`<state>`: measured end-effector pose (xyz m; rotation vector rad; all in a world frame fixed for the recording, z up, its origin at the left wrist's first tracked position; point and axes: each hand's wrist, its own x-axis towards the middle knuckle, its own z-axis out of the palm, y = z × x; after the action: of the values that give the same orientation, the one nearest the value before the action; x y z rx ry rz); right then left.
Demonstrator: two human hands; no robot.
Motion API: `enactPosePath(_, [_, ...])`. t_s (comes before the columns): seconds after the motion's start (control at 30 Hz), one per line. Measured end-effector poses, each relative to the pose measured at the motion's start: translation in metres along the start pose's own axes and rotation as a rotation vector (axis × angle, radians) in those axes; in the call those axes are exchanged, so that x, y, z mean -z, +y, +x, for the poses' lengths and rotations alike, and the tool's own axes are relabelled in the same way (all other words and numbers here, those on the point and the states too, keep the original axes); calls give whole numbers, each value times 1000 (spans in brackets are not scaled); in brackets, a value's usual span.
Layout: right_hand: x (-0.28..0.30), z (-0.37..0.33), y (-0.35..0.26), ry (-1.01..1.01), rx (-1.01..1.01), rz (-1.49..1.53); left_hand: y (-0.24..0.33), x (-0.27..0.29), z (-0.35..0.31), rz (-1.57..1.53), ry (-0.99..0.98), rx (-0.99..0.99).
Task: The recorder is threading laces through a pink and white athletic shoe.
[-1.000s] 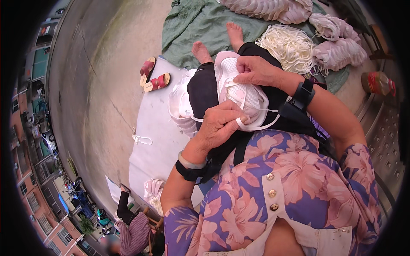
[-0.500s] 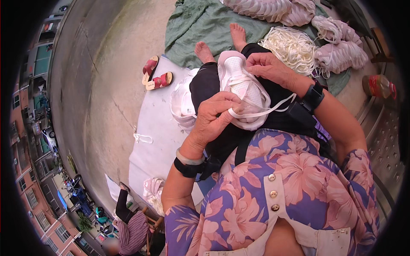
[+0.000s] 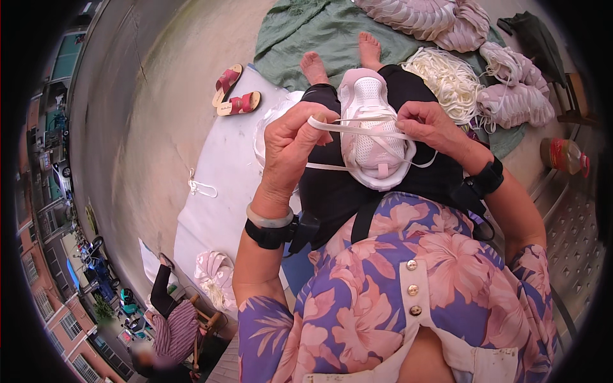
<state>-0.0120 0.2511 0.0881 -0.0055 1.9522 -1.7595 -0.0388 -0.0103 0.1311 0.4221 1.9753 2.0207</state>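
In the head view, a pale pink and white mesh shoe upper (image 3: pixel 366 154) sits on the black-trousered lap (image 3: pixel 322 198), between the two hands. Its long axis runs away from the body: the end with a small pink tab (image 3: pixel 383 170) points toward the torso, the rounded pink end toward the bare feet. The left hand (image 3: pixel 290 143), just beside the upper's left edge, pinches a flat white lace (image 3: pixel 357 129) between thumb and fingers. The right hand (image 3: pixel 431 126) is nearer, at the right edge, its thumb and fingers narrowed on the same lace; whether its fingertips also touch the mesh, I cannot tell. The upper strand crosses the shoe upper from hand to hand.
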Motion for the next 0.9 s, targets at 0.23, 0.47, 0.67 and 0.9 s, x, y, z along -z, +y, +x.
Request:
enactPosePath(0.23, [-4,1,-2,-13,2,-81,-1,-6,6,-62,-38,-49])
enactPosePath(0.47, [-7,-1,-5,-67,-14,-32,-6,-8,8,-82,-64,-107])
enactPosePath(0.67, [-7,-1,-4,-60,25,-149,-7,-13,12,-82,-70,-165])
enactPosePath(0.9, [-24,-5,-16,2,63,-188,-5,-16,12,-88,-120,-218])
